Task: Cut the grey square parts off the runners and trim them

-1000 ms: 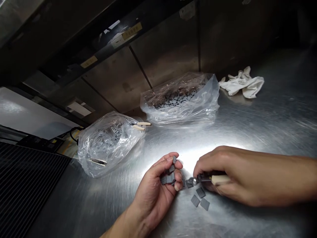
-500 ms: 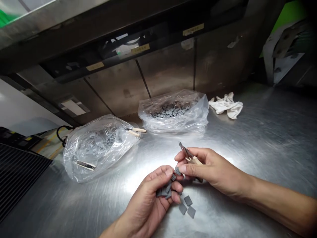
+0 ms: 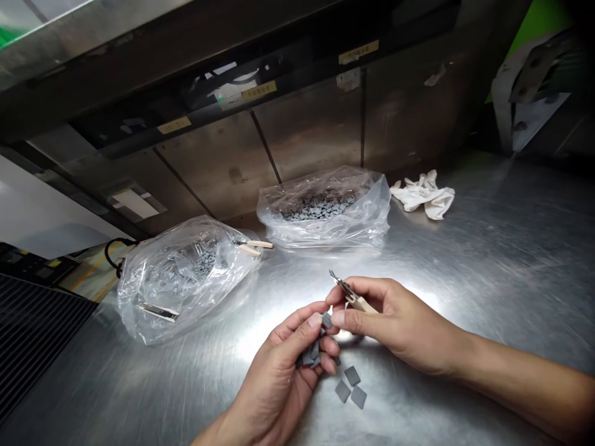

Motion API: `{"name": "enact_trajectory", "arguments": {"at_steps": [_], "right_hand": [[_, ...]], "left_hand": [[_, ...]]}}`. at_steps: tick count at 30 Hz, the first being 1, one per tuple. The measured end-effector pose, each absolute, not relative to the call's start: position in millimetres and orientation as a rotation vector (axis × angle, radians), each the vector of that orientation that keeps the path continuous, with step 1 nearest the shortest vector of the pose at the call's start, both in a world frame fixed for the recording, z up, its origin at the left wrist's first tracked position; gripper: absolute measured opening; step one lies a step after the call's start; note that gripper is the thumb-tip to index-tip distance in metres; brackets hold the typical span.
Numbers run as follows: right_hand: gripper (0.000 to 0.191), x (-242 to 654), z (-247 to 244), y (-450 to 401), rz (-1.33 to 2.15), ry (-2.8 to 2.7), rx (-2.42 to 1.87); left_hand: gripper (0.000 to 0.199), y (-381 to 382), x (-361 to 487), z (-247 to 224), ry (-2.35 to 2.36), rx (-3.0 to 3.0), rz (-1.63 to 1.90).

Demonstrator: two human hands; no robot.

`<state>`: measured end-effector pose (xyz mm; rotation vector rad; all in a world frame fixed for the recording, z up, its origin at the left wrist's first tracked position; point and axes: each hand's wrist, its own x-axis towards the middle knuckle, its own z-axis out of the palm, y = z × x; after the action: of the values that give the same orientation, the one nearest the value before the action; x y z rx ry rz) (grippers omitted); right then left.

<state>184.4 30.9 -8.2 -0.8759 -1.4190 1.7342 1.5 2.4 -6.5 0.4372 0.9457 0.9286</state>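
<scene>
Several small square grey pieces [image 3: 310, 355] lie cupped in my left hand [image 3: 288, 362], its fingers curled around them. One more grey piece [image 3: 326, 319] sits between the fingertips of both hands. My right hand [image 3: 395, 322] is closed around side cutters [image 3: 354, 297] with cream handles, their metal jaws pointing up and to the left. The thumb of that hand touches the grey piece. Below the hands, a few loose grey squares [image 3: 352, 375] rest flat on the metal table. Part of the cutters' handles is hidden by my right hand.
A clear plastic bag [image 3: 372, 217] full of grey pieces stands at the back. To its left lies another clear bag [image 3: 158, 266], with a second pair of cutters [image 3: 251, 249] and a box-cutter knife [image 3: 158, 311] on it. White gloves [image 3: 425, 195] lie at the back right.
My right hand has shifted slightly left, bringing the pinched grey piece against my left fingertips. The cutters have tilted a little further left.
</scene>
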Motion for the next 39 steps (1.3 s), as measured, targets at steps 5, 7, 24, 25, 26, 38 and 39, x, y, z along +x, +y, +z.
{"name": "enact_trajectory", "arguments": {"at_steps": [5,7,24,25,26,38,39], "right_hand": [[0.019,201.9,-12.7,40.6,0.608,-2.091,-0.958],[0.027,206.6,-15.1,43.2,0.277,-2.245,-0.889],[0.014,206.8,-15.9,41.0,-0.083,-2.397,-0.909],[0.014,207.0,-16.1,40.9,-0.084,-2.397,-0.913],[0.014,207.1,-16.3,40.7,-0.087,-2.397,-0.915],[0.018,206.7,-15.5,39.1,-0.159,-2.408,-0.916],[0.018,206.7,-15.7,39.0,-0.171,-2.407,-0.916]], "left_hand": [[0.018,2.5,1.2,-4.7,0.964,0.433,0.942],[0.014,2.2,1.0,-5.0,0.944,0.448,0.932],[0.013,3.9,-1.0,-7.6,0.917,0.463,0.935],[0.013,3.9,-1.3,-8.1,0.917,0.467,0.934],[0.014,3.8,-1.4,-8.6,0.918,0.473,0.932],[0.015,5.8,-0.4,-9.2,0.956,0.517,0.926],[0.015,5.5,-0.4,-9.2,0.956,0.52,0.925]]}}
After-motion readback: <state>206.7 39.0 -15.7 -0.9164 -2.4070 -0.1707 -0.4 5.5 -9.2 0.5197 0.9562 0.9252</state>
